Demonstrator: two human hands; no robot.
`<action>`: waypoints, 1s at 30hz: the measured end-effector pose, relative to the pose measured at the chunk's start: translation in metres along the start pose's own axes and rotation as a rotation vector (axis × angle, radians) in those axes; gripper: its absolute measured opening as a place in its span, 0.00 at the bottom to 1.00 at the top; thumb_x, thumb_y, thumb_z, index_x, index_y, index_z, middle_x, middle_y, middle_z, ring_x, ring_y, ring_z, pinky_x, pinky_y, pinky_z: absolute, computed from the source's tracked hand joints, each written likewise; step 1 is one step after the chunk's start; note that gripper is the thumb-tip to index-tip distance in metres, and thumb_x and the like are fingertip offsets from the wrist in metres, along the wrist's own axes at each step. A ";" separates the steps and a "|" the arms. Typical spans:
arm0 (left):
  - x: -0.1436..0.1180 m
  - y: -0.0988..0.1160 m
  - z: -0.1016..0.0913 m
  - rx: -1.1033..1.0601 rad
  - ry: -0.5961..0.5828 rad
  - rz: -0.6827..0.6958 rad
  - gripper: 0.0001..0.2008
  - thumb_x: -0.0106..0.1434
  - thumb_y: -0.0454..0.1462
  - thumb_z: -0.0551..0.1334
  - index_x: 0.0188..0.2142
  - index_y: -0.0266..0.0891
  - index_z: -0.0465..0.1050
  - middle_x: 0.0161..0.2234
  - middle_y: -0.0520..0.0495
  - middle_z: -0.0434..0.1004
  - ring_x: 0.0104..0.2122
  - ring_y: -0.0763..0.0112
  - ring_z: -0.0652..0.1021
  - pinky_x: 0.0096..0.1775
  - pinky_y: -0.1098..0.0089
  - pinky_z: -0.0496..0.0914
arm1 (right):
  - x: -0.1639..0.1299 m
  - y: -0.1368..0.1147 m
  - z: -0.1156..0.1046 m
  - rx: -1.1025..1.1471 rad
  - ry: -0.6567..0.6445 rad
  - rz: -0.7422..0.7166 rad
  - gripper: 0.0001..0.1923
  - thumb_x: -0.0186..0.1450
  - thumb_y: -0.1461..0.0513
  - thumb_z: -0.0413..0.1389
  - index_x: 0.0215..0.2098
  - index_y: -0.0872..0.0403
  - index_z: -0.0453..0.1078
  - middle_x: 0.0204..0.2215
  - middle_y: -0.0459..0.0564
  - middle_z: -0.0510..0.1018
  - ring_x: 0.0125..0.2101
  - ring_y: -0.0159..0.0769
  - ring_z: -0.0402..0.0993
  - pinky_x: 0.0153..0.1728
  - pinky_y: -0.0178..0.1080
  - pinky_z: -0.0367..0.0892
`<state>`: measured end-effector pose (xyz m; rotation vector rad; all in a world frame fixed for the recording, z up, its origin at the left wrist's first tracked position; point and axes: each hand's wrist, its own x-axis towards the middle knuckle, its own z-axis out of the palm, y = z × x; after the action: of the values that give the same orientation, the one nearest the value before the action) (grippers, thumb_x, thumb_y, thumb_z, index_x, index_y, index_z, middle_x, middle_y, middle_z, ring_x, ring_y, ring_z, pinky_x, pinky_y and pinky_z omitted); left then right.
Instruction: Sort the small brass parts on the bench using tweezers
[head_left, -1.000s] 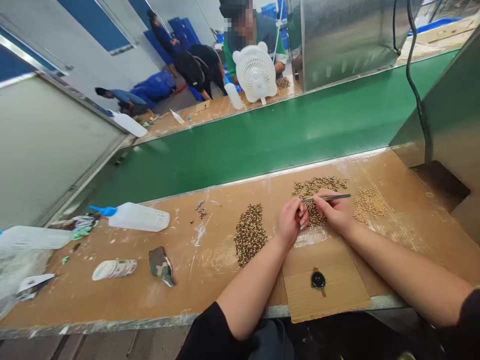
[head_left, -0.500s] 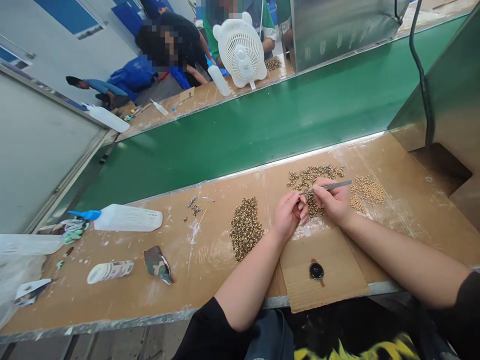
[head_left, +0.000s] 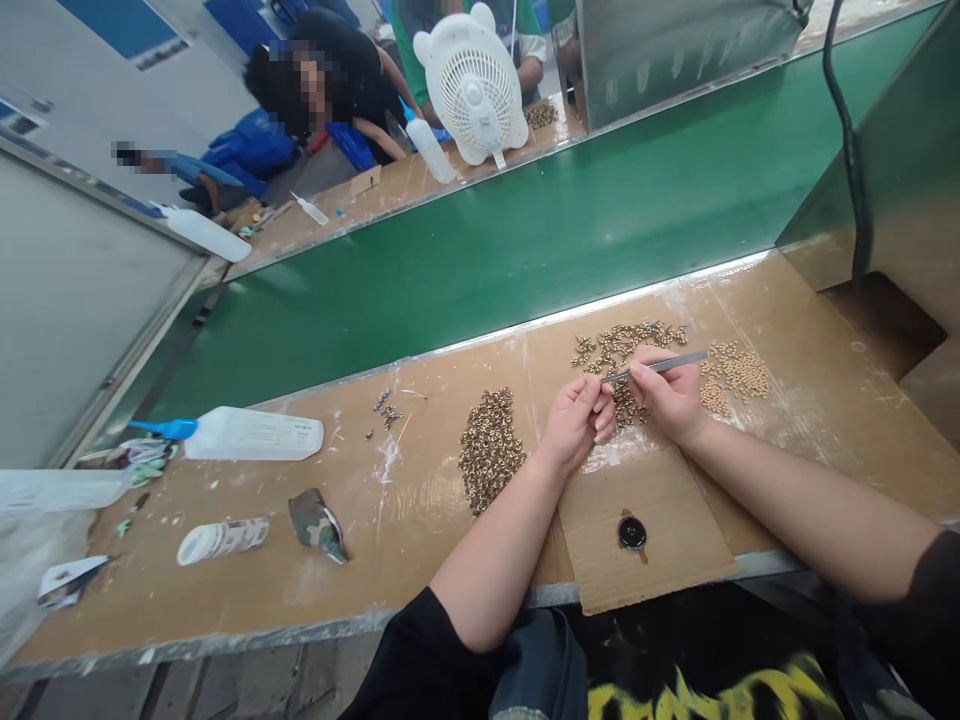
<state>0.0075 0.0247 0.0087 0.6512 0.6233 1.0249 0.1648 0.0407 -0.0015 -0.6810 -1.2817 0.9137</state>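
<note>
My right hand (head_left: 670, 398) grips metal tweezers (head_left: 660, 365), their tip pointing left toward my left hand (head_left: 574, 422). The left hand's fingers are pinched together at the tweezer tip, apparently on a small gold bead that is too small to make out. Both hands hover over a scattered pile of gold beads (head_left: 622, 345). A denser heap of beads (head_left: 489, 452) lies left of my left hand, and a lighter pile (head_left: 735, 372) lies to the right of my right hand.
A cardboard piece (head_left: 660, 540) with a small black round dish (head_left: 632, 532) lies at the bench's near edge. A squeeze bottle with a blue nozzle (head_left: 247, 435), a paper roll (head_left: 223, 540) and scraps lie left. Beyond runs a green conveyor (head_left: 525, 250); people and a white fan (head_left: 474, 85) are across it.
The view has tilted down slightly. My hands stay together over the beads, the tweezers still held level; nothing else on the bench has moved.
</note>
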 end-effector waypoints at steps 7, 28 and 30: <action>0.000 0.001 0.001 -0.022 -0.027 -0.009 0.24 0.63 0.52 0.74 0.30 0.37 0.68 0.22 0.60 0.57 0.16 0.83 0.60 0.16 0.79 0.58 | 0.000 -0.001 0.001 0.002 0.002 0.002 0.15 0.74 0.58 0.60 0.29 0.51 0.74 0.17 0.42 0.68 0.21 0.33 0.62 0.27 0.40 0.58; -0.001 0.000 0.002 0.025 -0.054 0.014 0.25 0.63 0.54 0.74 0.29 0.37 0.68 0.22 0.59 0.57 0.16 0.83 0.60 0.17 0.80 0.59 | 0.000 -0.003 0.001 -0.034 -0.010 0.022 0.16 0.74 0.53 0.61 0.29 0.48 0.74 0.17 0.42 0.68 0.20 0.34 0.63 0.26 0.42 0.60; -0.001 0.000 0.001 0.032 -0.054 0.006 0.26 0.62 0.54 0.74 0.29 0.37 0.68 0.21 0.59 0.56 0.16 0.83 0.60 0.17 0.80 0.59 | 0.000 -0.003 0.001 -0.030 -0.010 0.013 0.15 0.74 0.54 0.61 0.30 0.48 0.76 0.18 0.42 0.68 0.21 0.34 0.63 0.26 0.42 0.59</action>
<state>0.0084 0.0237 0.0094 0.7072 0.5917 1.0014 0.1645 0.0394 0.0012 -0.7097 -1.3037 0.9105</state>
